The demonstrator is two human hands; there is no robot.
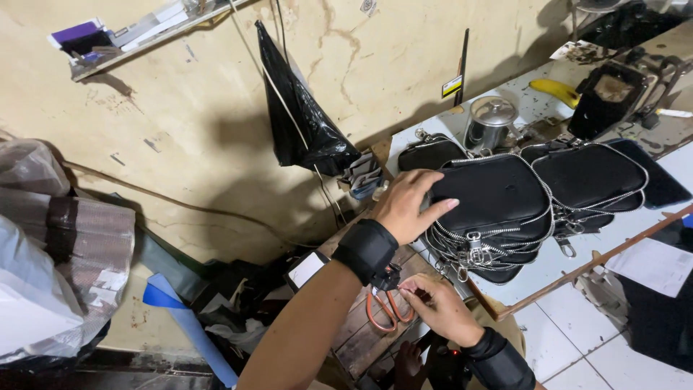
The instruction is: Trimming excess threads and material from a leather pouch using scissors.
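Far left, crumpled clear plastic bags (43,289) are lying heaped, with a blue rolled sheet (189,325) leaning beneath them; a black plastic bag (299,119) is hanging on the stained wall above the desk's left end.

Step in hand, as it looks: steadying and sorting finished pouches; the left hand (406,206) is resting flat on the left end of the stack of black zippered leather pouches (498,213), fingers (437,209) loosely spread and extended, palm down, pressing rather than gripping; the stack is sitting at the near left corner of the white desk (635,217), fanned toward the right.

The right hand (440,307) is working lower down, over the worn wooden block at the desk's near edge, just beside orange-handled scissors (386,310); its fingers are curled together, apparently pinching something small, though what it is cannot be told.

A next move would call for a firmer grasp on the top pouch, fingers closing round its edge.

Further right along the back edge, a steel lidded pot (491,123) and a yellow banana (554,90) are sitting.
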